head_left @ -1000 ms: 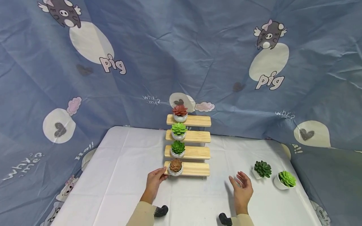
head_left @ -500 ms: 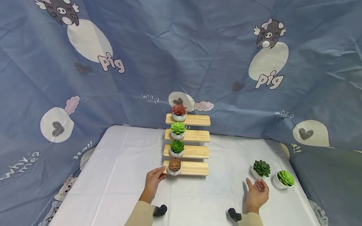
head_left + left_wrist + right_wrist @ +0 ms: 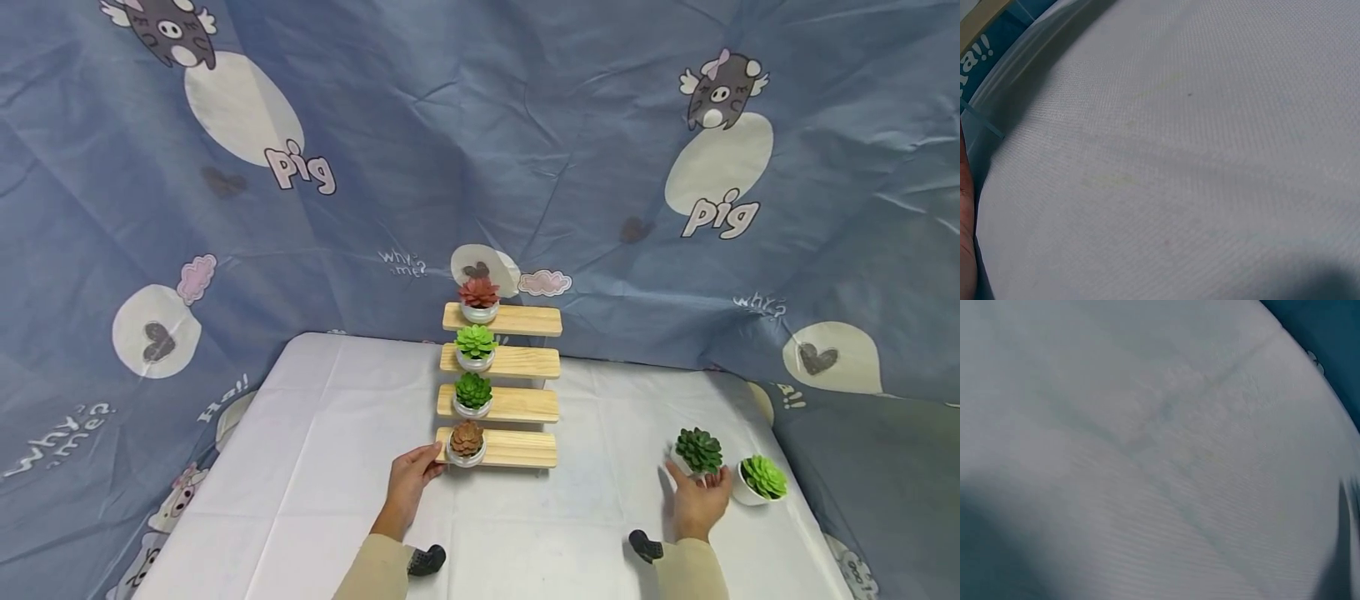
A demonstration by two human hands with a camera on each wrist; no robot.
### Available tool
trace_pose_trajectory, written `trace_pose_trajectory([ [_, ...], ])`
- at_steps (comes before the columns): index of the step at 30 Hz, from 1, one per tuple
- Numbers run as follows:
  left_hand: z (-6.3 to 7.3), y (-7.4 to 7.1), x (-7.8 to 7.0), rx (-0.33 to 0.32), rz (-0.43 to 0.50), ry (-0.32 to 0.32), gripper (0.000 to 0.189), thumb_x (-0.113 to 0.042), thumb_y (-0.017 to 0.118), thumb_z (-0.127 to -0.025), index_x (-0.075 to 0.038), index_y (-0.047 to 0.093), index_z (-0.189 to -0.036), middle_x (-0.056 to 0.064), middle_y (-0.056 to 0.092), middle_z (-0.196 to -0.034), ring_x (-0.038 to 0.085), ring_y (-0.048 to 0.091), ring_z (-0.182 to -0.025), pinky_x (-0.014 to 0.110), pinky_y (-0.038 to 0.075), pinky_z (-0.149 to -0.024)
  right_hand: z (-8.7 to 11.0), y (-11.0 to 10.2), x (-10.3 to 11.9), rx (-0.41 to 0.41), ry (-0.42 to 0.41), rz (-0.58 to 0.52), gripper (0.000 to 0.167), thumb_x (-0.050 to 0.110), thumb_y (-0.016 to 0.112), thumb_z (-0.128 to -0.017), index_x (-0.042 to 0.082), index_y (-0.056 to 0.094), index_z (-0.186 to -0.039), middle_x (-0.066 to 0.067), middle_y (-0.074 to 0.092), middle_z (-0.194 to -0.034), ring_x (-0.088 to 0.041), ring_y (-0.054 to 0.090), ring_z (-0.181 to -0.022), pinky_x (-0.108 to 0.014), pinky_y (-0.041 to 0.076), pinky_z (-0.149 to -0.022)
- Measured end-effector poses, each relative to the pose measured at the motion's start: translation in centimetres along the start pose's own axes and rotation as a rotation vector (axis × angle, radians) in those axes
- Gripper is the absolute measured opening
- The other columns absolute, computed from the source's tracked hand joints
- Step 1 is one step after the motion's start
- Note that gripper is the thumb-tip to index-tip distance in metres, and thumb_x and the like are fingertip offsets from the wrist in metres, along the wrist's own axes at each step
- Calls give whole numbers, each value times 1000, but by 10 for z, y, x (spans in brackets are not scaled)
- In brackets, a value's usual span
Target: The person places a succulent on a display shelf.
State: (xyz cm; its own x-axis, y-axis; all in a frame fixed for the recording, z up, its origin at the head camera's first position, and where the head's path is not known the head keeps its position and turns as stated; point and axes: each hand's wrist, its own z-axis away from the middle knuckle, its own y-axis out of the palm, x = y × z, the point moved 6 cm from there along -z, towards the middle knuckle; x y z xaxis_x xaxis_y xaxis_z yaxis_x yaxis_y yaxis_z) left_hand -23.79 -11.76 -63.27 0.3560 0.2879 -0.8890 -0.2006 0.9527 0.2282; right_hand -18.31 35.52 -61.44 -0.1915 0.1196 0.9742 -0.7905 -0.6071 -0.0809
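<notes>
Since the earlier frame, the right hand has moved rightward to the potted dark green succulent on the white tabletop. Thumb and fingers flank it; closure of grip cannot be told. The left hand pinches the 4-tier wooden stand at its lowest tier's left end. 1 light green succulent sits just right of the right hand.

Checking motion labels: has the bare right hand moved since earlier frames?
Yes: the right hand has moved right, away from the four-tier pale wooden shelf.
</notes>
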Motion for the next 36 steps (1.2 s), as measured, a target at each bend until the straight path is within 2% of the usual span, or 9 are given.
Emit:
trace_pose_trajectory([
  [5,-1,0,0,-4,-1,9,33,-20,68,-92,11,64,-104,3,66,-80,10,62,-73,21,53,-66,-7,4,6,47,-60,16,89,-10,73,-78,7,24,-150,-15,35,-148,-18,39,-130,-16,42,-98],
  [10,-3,0,1,-11,-2,9,34,-20,69,-91,11,64,-103,3,66,-82,10,62,-74,21,54,-67,-11,2,10,60,-65,57,79,-8,70,-80,-1,28,-147,-20,35,-148,-26,36,-136,-24,34,-109],
  [13,-3,0,1,-12,-5,9,34,-20,69,-91,12,64,-103,4,66,-81,10,62,-74,22,54,-67,-13,-1,10,61,-69,83,75,-8,70,-80,-4,31,-145,-23,37,-145,-28,38,-134,-24,35,-108],
  [15,-3,0,1,-12,-4,7,34,-19,69,-91,12,64,-103,3,66,-81,10,62,-73,22,54,-66,-14,-2,9,65,-72,79,75,-10,71,-78,-6,33,-143,-23,39,-142,-24,42,-131,-20,39,-103],
  [20,-2,0,1,-24,-8,-3,34,-19,69,-91,12,63,-105,3,67,-81,10,62,-73,21,54,-67,-18,-3,6,57,-82,62,77,-12,75,-74,-6,37,-141,-11,49,-127,-13,49,-118,-8,44,-87],
  [23,-2,0,1,-23,-10,-1,36,-20,69,-91,12,63,-106,3,67,-81,10,62,-73,21,54,-67,-18,-2,7,57,-85,77,77,-12,76,-73,-5,38,-141,-5,49,-121,-11,50,-114,-8,44,-85],
  [28,-1,0,0,-13,-17,11,35,-18,67,-92,13,62,-107,3,66,-82,9,62,-73,21,53,-66,-11,4,9,115,-80,115,80,-3,80,-74,-4,38,-142,-13,48,-127,-7,49,-106,-10,44,-85],
  [32,-1,0,0,-3,-32,19,36,-18,66,-93,14,61,-108,2,66,-82,9,62,-74,20,53,-66,-5,11,11,146,-124,113,77,4,85,-70,-6,45,-135,-14,55,-116,0,49,-91,-7,42,-73],
  [36,0,2,-1,4,-33,34,36,-18,66,-93,14,62,-107,2,66,-81,9,62,-73,20,53,-66,-2,24,19,216,-164,171,74,7,85,-71,-5,47,-133,-17,57,-119,0,50,-92,-4,41,-72],
])
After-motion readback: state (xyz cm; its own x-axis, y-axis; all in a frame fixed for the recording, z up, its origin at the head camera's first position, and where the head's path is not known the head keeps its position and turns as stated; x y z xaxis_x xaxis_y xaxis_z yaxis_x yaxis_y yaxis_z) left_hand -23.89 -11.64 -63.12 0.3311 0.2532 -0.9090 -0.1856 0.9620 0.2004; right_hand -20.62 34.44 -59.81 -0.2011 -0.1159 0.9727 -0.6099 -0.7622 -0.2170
